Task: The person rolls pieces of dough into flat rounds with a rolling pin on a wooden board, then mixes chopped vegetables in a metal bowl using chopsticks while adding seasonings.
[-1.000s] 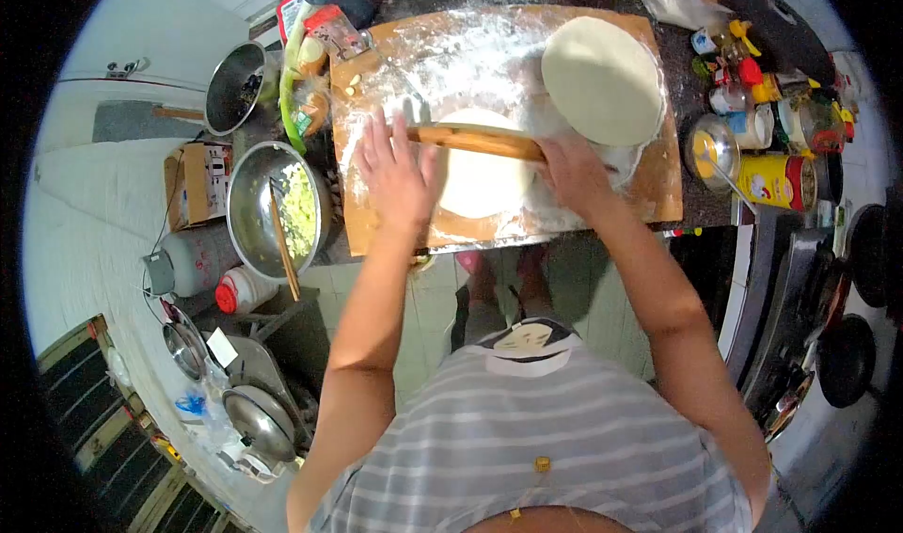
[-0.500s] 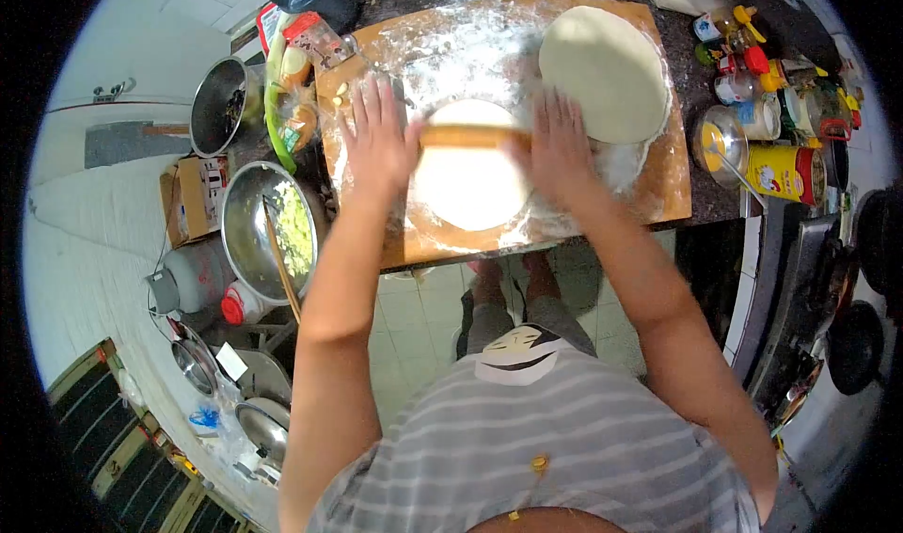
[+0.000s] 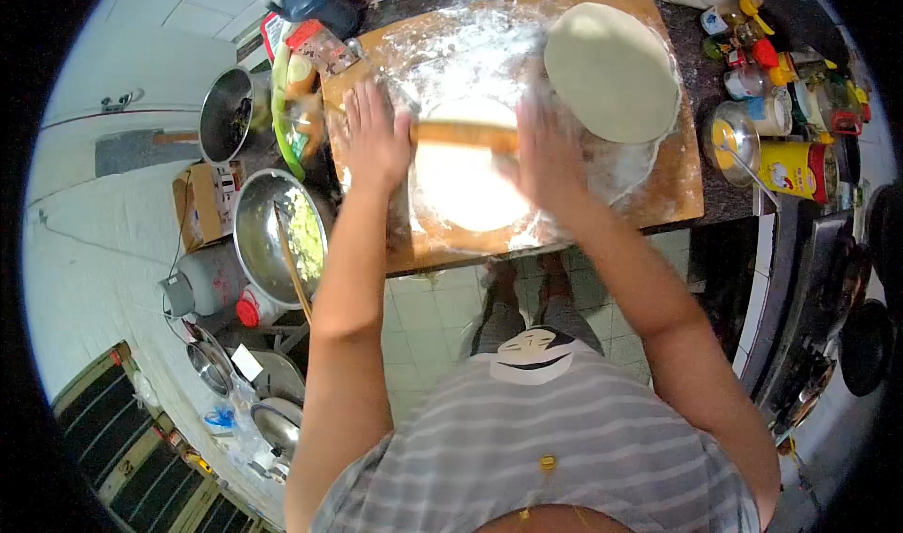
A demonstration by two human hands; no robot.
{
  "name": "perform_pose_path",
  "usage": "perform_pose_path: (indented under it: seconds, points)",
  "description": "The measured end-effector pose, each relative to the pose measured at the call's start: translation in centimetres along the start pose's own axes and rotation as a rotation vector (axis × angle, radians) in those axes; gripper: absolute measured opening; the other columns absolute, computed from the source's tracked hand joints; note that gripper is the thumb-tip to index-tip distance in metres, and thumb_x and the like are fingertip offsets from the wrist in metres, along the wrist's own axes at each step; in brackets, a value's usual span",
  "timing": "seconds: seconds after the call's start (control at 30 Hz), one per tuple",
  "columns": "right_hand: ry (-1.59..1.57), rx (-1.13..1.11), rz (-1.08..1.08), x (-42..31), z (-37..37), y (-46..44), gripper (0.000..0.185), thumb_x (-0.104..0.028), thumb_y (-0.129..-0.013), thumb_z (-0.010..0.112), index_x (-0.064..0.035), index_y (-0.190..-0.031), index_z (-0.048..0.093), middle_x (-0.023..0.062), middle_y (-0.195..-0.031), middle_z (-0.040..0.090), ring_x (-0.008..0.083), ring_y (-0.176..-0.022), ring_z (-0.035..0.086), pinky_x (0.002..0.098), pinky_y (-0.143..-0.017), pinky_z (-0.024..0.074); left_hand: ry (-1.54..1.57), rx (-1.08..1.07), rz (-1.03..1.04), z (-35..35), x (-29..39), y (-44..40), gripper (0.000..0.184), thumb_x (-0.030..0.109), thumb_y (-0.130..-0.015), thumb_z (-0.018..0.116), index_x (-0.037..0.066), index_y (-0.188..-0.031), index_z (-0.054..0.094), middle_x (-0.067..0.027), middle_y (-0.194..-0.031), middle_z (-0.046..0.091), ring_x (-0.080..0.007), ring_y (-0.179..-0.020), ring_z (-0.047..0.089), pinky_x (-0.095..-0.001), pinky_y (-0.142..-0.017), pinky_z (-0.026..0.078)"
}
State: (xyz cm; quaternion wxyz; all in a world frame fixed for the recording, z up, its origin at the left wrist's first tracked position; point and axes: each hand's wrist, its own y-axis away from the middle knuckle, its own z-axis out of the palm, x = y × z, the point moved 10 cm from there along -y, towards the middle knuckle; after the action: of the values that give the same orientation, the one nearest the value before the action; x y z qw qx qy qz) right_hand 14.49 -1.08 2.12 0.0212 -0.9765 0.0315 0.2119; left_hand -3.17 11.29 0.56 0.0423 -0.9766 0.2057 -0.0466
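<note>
A wooden rolling pin lies across a round sheet of dough, over its far part. My left hand is at the pin's left end, fingers stretched out and spread, thumb by the wood. At the other end my right hand lies with fingers extended, slightly smeared by motion. Both palms seem to press on the pin rather than wrap round it; its ends are hidden under them. Another rolled dough sheet sits beyond my right hand. Flour covers much of the wooden board below.
Left of the board stand a metal bowl of chopped greens with chopsticks, a dark-filled pot and a green onion. On the right are a bowl of yellow liquid with a utensil, a yellow can and several bottles.
The whole view has shifted slightly. My hands and the rolling pin stay over the same dough sheet, the pin still across its far part.
</note>
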Motion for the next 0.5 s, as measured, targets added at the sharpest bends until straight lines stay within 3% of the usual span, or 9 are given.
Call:
perform_pose_path:
  seconds: [0.03,0.13,0.17,0.27,0.33,0.43,0.5]
  points:
    - [-0.008,0.12,-0.001,0.5,-1.2,-2.3,0.084,-0.048,-0.081,0.056,0.0106,-0.133,0.024,0.0293,-0.138,0.027,0.0418,-0.129,0.025,0.0527,-0.108,0.012,0.033,0.048,-0.027,-0.3,-0.2,-2.2,0.068,0.048,-0.092,0.027,0.003,-0.141,0.019,-0.0127,-0.149,0.017,-0.0317,-0.137,0.014,-0.0524,-0.109,0.004]
    - [0.016,0.099,0.066,0.8,-1.3,-2.4,0.083,-0.048,-0.081,0.057,0.0084,-0.133,0.025,0.0286,-0.138,0.026,0.0411,-0.13,0.024,0.0534,-0.108,0.0111,-0.04,0.061,0.082,-0.6,0.4,-1.7,0.064,0.046,-0.093,0.027,0.004,-0.141,0.021,-0.0116,-0.148,0.02,-0.0306,-0.137,0.016,-0.0517,-0.109,0.006]
    - [0.044,-0.021,0.04,0.2,0.2,-0.3,0.083,-0.049,-0.081,0.056,0.0076,-0.133,0.026,0.0282,-0.139,0.025,0.041,-0.131,0.023,0.0541,-0.108,0.0108,-0.153,0.018,0.123,-0.9,0.6,1.2,0.062,0.044,-0.094,0.027,0.005,-0.141,0.022,-0.0104,-0.147,0.023,-0.03,-0.137,0.017,-0.0511,-0.11,0.006]
    - [-0.014,-0.372,-0.04,-2.0,2.1,10.5,0.085,-0.05,-0.081,0.054,0.0075,-0.135,0.021,0.0271,-0.141,0.021,0.0415,-0.133,0.019,0.0553,-0.108,0.0085,-0.08,-0.166,0.052,-1.5,0.6,10.8,0.068,0.052,-0.091,0.028,0.006,-0.141,0.024,-0.0096,-0.147,0.023,-0.033,-0.137,0.016,-0.0524,-0.109,0.006]
    - [0.078,-0.434,-0.025,-1.1,3.3,14.8,0.092,-0.059,-0.077,0.054,0.0053,-0.136,0.024,0.0248,-0.142,0.023,0.0394,-0.132,0.022,0.0538,-0.108,0.0109,-0.072,-0.194,0.139,-1.0,2.5,12.9,0.069,0.053,-0.091,0.024,0.007,-0.142,0.022,-0.0092,-0.149,0.019,-0.0331,-0.137,0.013,-0.0532,-0.109,0.006]
    - [0.291,-0.191,0.111,3.6,3.9,13.5,0.09,-0.059,-0.08,0.049,0.0069,-0.136,0.023,0.0253,-0.142,0.024,0.0384,-0.132,0.021,0.0528,-0.109,0.0082,0.025,-0.206,0.177,-0.9,6.4,6.2,0.068,0.055,-0.091,0.019,0.011,-0.143,0.022,-0.0086,-0.15,0.016,-0.0302,-0.138,0.011,-0.0525,-0.11,0.004]
    - [0.368,-0.005,0.239,6.1,0.0,7.7,0.086,-0.058,-0.084,0.043,0.0076,-0.136,0.022,0.0269,-0.141,0.025,0.0388,-0.133,0.02,0.0527,-0.109,0.0079,-0.013,-0.02,0.256,-0.2,9.6,-0.9,0.066,0.055,-0.091,0.019,0.014,-0.143,0.021,-0.009,-0.149,0.016,-0.0294,-0.138,0.011,-0.0518,-0.11,0.003]
